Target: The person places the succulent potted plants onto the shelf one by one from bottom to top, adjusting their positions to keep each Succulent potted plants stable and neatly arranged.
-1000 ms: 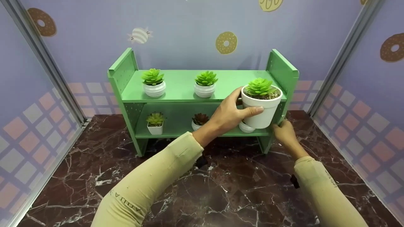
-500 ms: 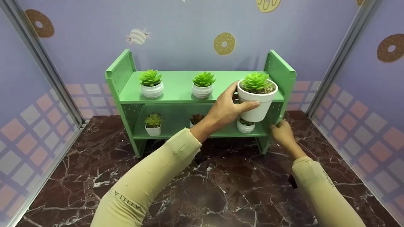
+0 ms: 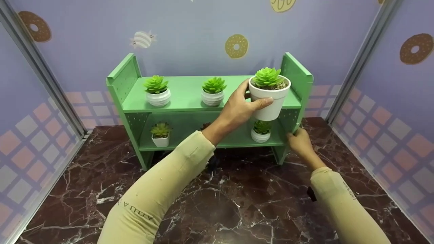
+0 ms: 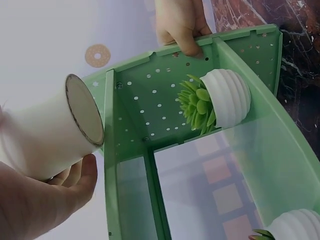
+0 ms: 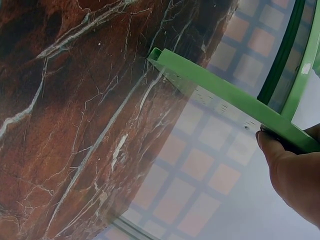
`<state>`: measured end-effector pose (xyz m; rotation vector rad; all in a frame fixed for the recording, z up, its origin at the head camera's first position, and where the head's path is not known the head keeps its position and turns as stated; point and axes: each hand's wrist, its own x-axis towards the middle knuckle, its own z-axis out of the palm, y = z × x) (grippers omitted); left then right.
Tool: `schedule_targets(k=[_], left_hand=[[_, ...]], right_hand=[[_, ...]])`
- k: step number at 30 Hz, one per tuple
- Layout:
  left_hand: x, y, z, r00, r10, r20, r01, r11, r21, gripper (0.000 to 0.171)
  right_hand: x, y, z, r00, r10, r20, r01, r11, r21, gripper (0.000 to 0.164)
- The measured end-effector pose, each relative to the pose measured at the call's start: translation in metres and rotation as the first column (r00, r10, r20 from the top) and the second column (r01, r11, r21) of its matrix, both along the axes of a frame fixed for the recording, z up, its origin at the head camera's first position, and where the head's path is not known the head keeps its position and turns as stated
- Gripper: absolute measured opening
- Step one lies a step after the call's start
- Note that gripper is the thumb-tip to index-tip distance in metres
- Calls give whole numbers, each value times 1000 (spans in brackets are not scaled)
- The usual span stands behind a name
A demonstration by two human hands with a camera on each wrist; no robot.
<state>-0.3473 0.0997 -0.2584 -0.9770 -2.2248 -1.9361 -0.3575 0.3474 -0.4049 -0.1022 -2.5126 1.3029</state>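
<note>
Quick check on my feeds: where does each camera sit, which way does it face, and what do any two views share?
Head: on the head, facing forward and down at the green shelf; both sleeves, left hand gripping the white pot, right hand on the shelf's side panel.
Left wrist: looks past the left hand and pot into the shelf.
Right wrist: looks along the panel edge to the marble floor; right hand shows.
Shared: head and left wrist both show the pot.

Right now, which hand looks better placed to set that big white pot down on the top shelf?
The left hand, probably: its fingers already grip the white pot, held by the top shelf near its right end. The right hand grips the green shelf unit's side panel.
</note>
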Motion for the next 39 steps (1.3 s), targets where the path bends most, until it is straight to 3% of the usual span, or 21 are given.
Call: schedule_targets(k=[9, 17, 24, 39], left_hand=[[-7, 5, 6, 1000, 7, -10, -7, 1000, 7, 78], [-17, 10, 2, 999, 50, -6, -50, 999, -10, 80], [-21, 14, 3, 999, 36, -5, -36, 999, -24, 81], [-31, 21, 5, 995, 101, -12, -101, 992, -73, 83]], right_hand=[[0, 1, -2, 1000, 14, 21, -13, 999, -35, 35], [-1, 1, -3, 1000, 5, 17, -4, 1000, -31, 29], [0, 2, -1, 1000, 18, 6, -18, 1000, -21, 27], [-2, 3, -4, 1000, 13, -13, -13, 1000, -22, 25]])
